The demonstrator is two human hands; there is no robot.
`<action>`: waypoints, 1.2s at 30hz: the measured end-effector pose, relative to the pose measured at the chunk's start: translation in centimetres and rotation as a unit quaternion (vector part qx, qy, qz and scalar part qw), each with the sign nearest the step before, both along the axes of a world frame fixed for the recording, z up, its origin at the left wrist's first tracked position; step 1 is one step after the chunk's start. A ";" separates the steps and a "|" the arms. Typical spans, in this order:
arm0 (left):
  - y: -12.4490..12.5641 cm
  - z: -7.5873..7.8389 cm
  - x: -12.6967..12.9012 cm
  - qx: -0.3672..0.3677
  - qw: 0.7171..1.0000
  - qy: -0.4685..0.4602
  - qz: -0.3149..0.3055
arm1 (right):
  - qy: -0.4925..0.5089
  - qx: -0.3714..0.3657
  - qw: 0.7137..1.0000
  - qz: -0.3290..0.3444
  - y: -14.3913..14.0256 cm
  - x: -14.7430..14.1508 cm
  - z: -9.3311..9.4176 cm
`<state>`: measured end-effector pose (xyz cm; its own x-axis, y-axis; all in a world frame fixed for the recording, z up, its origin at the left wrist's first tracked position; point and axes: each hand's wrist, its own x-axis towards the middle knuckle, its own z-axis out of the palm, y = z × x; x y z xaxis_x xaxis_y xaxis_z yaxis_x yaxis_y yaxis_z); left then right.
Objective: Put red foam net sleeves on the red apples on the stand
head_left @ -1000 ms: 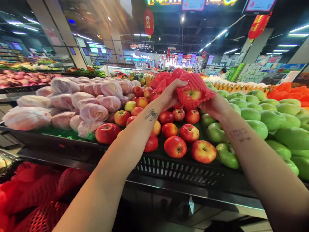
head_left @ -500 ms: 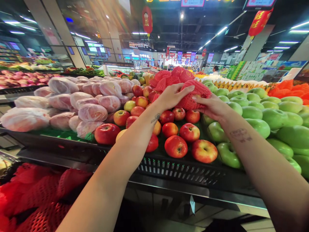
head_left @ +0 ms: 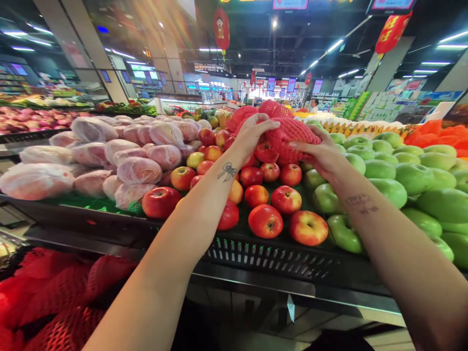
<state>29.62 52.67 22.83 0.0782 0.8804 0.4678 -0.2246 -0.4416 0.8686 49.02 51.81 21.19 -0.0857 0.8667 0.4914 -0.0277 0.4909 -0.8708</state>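
Two bare hands meet around a rounded bundle in a red foam-net sleeve (head_left: pixel 298 131), just above the centre of the frame. The right hand (head_left: pixel 322 153) grasps the bundle at its right end, the thumb lying along the near face; its other fingers are largely hidden behind the netting. The left hand (head_left: pixel 252 134) lies at the upper left of the bundle with fingers bent; whether it grips the netting or merely rests against it cannot be told. The mesh and the fingers conceal the contents of the sleeve. Further red netted bundles (head_left: pixel 241 115) lie behind, partly covered by the left hand.

Below the hands, glossy red-and-yellow apples (head_left: pixel 286 200) sit in a black slotted plastic tray (head_left: pixel 303 263) on a metal-edged table (head_left: pixel 303 288); the left forearm hides several of them. Smooth green apples (head_left: pixel 384 171) fill the right of the frame, the nearest overlapped by the right forearm. Pale pink oval fruits in clear film (head_left: pixel 139 169) occupy the left centre. Loose red foam netting (head_left: pixel 60 285) at lower left is cut off by the frame edge, as is the orange netting (head_left: pixel 438 132) at far right. At the top, the hanging display screens (head_left: pixel 290 4) are cropped, their writing too small to read. A distant person (head_left: pixel 313 105), right of centre, is blurred.
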 end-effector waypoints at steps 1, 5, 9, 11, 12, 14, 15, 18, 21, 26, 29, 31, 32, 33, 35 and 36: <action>0.1 -0.1 -0.2 -0.007 1.000 0.001 0.007 | -0.005 0.000 1.000 -0.003 0.1 0.1 0.0; 0.2 -0.3 -0.5 -0.012 0.999 0.036 -0.009 | 0.019 -0.025 1.000 0.000 0.6 0.4 0.3; -0.1 -0.5 -0.3 0.001 0.991 0.079 -0.107 | 0.068 -0.064 0.995 0.037 0.7 0.7 0.6; 0.0 -0.6 -0.4 0.008 0.989 0.095 -0.111 | 0.064 -0.071 0.995 0.031 0.8 0.9 0.7; 0.2 -0.7 -0.4 0.009 0.990 0.101 -0.096 | 0.059 -0.072 0.995 0.022 0.9 1.0 0.6; 0.7 -0.9 -0.6 0.006 0.992 0.112 -0.048 | 0.049 -0.068 0.996 0.014 1.0 1.2 0.6; 1.0 -1.0 -0.7 0.005 0.992 0.119 -0.028 | 0.045 -0.067 0.997 0.017 1.0 1.3 0.5; 1.6 -1.3 -0.8 0.012 0.989 0.147 -0.008 | 0.027 -0.080 0.996 0.034 0.6 1.1 0.6; 1.9 -1.4 -0.8 0.061 0.982 0.178 -0.023 | 0.031 -0.118 0.991 0.053 -0.1 0.4 0.8; 2.5 -1.8 -1.1 0.255 0.924 0.273 -0.081 | 0.053 -0.127 0.987 0.086 -1.5 -0.8 0.9; 2.9 -2.0 -1.2 0.326 0.884 0.329 -0.064 | 0.031 -0.094 0.990 0.101 -2.1 -1.3 1.0; 3.1 -2.0 -1.1 0.340 0.879 0.333 -0.043 | 0.010 -0.099 0.990 0.102 -2.3 -1.3 1.1; 3.1 -2.0 -1.1 0.341 0.880 0.329 -0.034 | -0.003 -0.106 0.990 0.095 -2.3 -1.2 1.3; 3.1 -1.9 -1.1 0.341 0.882 0.324 -0.023 | -0.015 -0.114 0.990 0.082 -2.3 -1.1 1.4; 3.1 -1.9 -1.1 0.333 0.887 0.319 0.002 | -0.033 -0.114 0.992 0.035 -2.2 -0.8 1.6; 3.1 -1.8 -1.2 0.327 0.889 0.321 0.015 | -0.040 -0.102 0.994 0.015 -2.1 -0.7 1.6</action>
<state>28.40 55.82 21.01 0.4947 0.4431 0.7477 0.2450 -0.8965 0.3692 48.31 49.72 22.79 -0.1440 0.9444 0.2957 0.0340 0.3034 -0.9523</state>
